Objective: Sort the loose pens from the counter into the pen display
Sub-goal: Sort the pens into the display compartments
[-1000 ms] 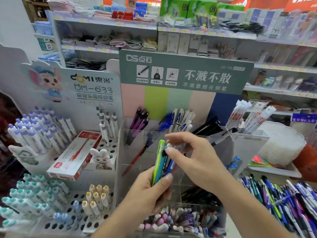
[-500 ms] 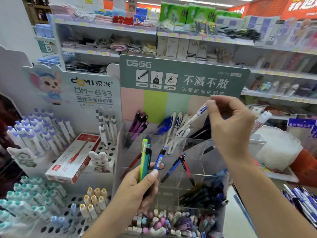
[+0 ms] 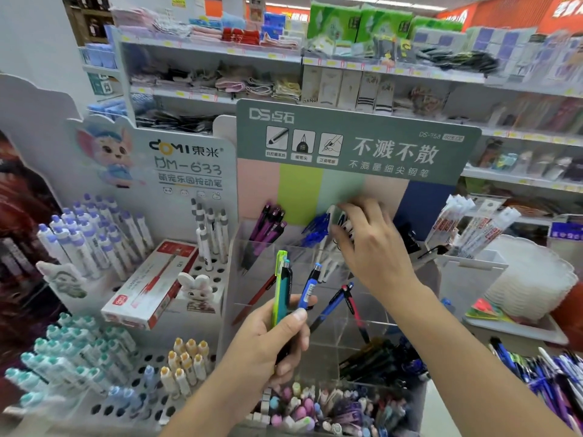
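Head view shows three slim plastic pens in the left hand (image 3: pixel 268 339): a lime-green pen (image 3: pixel 279 288), a teal-and-black pen (image 3: pixel 286 287) touching it, and a blue pen (image 3: pixel 309 287) with a small barcode label, a little apart to the right. They point up, fanned, and the thumb presses them against the curled fingers. They are in front of the clear acrylic pen display (image 3: pixel 315 313), which has thin transparent walls and square compartments. In its back row stand purple pens (image 3: pixel 268 223), dark blue pens (image 3: pixel 315 228) and white pens (image 3: pixel 328 266), the white ones partly hidden. In one middle compartment two pens lean crossed, one blue (image 3: pixel 329 305) and one red-and-black (image 3: pixel 355 310). The right hand (image 3: pixel 369 244) reaches over the back row, palm down, fingers bent around the tops of the white pens; it is blurred, so I cannot tell if it really grips one. Behind stands a matte green cardboard header (image 3: pixel 356 143) with pastel stripes under it. At left is a white perforated stand (image 3: pixel 202 279) with round holes, and a flat red-and-white box (image 3: pixel 151 285) lies on it. Many loose pens (image 3: pixel 549 383) lie in a pile at the lower right.
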